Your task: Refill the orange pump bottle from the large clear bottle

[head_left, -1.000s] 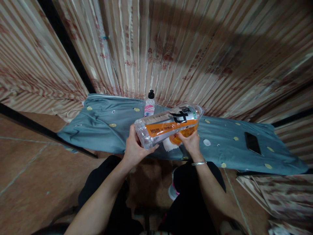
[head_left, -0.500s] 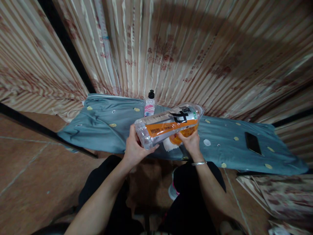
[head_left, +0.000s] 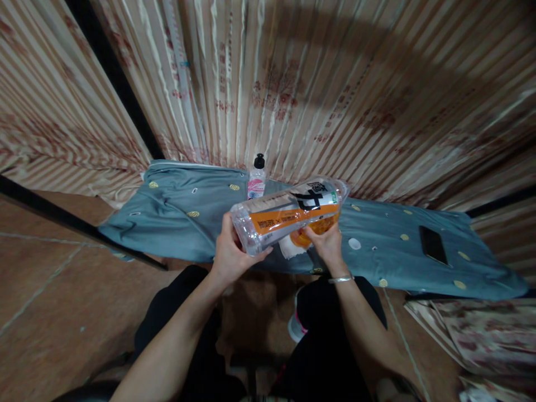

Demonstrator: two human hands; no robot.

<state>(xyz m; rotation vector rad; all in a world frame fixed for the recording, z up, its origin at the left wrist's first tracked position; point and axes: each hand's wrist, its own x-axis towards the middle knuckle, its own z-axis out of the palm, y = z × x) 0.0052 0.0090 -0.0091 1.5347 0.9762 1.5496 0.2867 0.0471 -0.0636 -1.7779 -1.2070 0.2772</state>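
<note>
Clear plastic catches the light at mid-frame, where a large labelled bottle point(head_left: 288, 215) slants above the blue-green cloth point(head_left: 180, 234), its right end higher in the frame. Fingers and thumb of the left hand point(head_left: 232, 245) are closed around its left end. Just below the bottle, the right hand point(head_left: 329, 243) appears to grip an orange see-through container point(head_left: 321, 225), thumb across it, though most of its fingers are hidden. Compared with half a second ago, both hands and the bottle keep their places; only the curtain point(head_left: 276, 67) in the upper frame has shifted slightly, so I judge the hold steady. White paper point(head_left: 291, 248) sits beneath; a small black-capped bottle point(head_left: 257, 184) stands just behind, and a phone point(head_left: 433, 244) lies well apart at right.
</note>
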